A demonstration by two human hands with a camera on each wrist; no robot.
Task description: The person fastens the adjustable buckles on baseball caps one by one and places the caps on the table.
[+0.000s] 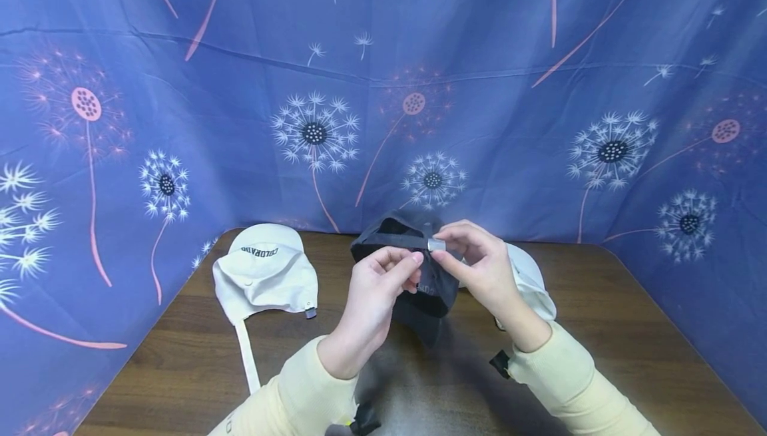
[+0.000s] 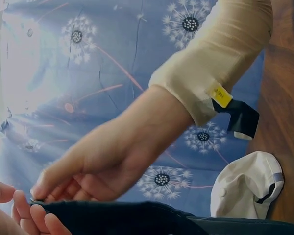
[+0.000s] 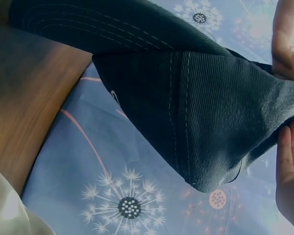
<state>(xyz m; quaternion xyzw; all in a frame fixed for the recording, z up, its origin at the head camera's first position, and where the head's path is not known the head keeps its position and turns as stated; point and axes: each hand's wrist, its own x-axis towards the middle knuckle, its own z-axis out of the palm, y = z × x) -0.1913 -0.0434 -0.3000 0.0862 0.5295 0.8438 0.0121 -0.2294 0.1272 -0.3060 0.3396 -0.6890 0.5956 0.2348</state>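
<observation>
A black baseball cap [image 1: 440,289] is held up above the table between both hands, its brim hanging down in the head view. Stitched brim [image 3: 112,24] and crown [image 3: 215,117] fill much of the right wrist view. My right hand [image 1: 482,263] pinches a silver buckle [image 1: 436,244] at the cap's back strap between thumb and finger. Just left of it, my left hand [image 1: 374,286] pinches at the strap with thumb and curled fingers. The strap's end is mostly hidden by the fingers.
On the left of the wooden table [image 1: 575,369] lies a white cap [image 1: 263,279] lettered COLORADO, its loose strap [image 1: 247,356] stretched toward the front. Another white cap [image 1: 530,279] sits behind the right hand. A blue dandelion-print cloth [image 1: 371,36] hangs around the table.
</observation>
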